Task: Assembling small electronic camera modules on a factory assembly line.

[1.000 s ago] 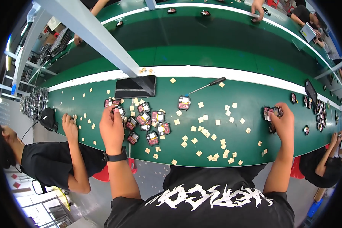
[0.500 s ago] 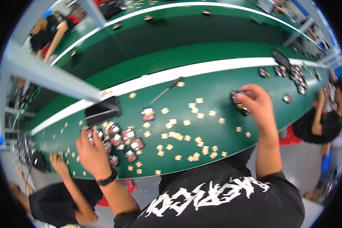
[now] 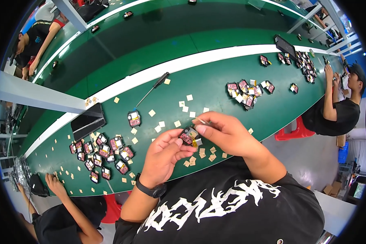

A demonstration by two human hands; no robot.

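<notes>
Left hand (image 3: 160, 157) grips small black-and-red module (image 3: 187, 136) between thumb and fingers, centre of frame. Right hand (image 3: 227, 134) closed at module's upper right edge, thumb and forefinger pinching pale sliver (image 3: 203, 121), kind unclear. Below right hand: cream squares (image 3: 212, 157) on green worktop (image 3: 207, 79). Left of centre: cluster of similar modules (image 3: 104, 151) beside black rectangular object (image 3: 88, 125). Above cluster: lone module (image 3: 133, 118) near tip of screwdriver (image 3: 152, 90). Upper right: second module pile (image 3: 243, 86).

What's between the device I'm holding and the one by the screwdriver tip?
In the head view, small pale squares on the green table, then your left hand, gripping the held device.
</notes>
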